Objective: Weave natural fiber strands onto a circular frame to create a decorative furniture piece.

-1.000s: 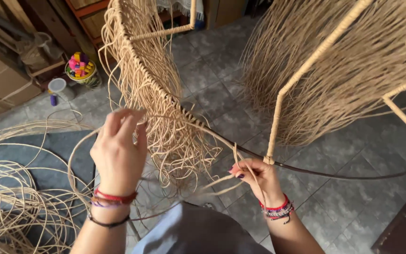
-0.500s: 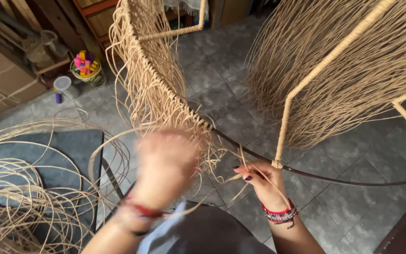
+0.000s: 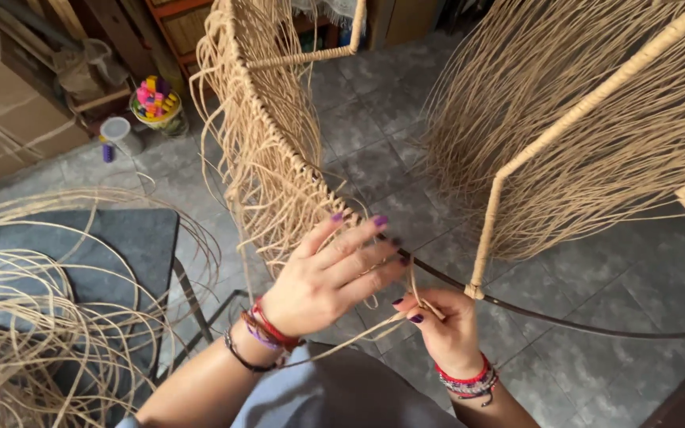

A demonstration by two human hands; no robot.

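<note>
A curved frame rim [image 3: 249,95] is wrapped in pale rattan, and loose rattan strands [image 3: 275,182] hang from it. My left hand [image 3: 331,277] lies with fingers spread against the lower strands, close to a dark bare metal rod [image 3: 564,319]. My right hand [image 3: 441,325] pinches a thin rattan strand [image 3: 358,337] just below the rod, next to a wrapped upright bar [image 3: 487,230]. Both wrists wear red and dark bracelets.
A second frame part with hanging strands [image 3: 596,127] fills the upper right. Loose rattan coils [image 3: 33,325] lie on a dark mat [image 3: 136,246] at left. A white cup [image 3: 116,131], a basket of coloured items [image 3: 156,99] and cardboard boxes [image 3: 1,119] stand on the tiled floor.
My left hand has come down from the raised strand and swung right to the hanging strands beside my right hand. The right hand has stayed at the rod, still pinching the strand.
</note>
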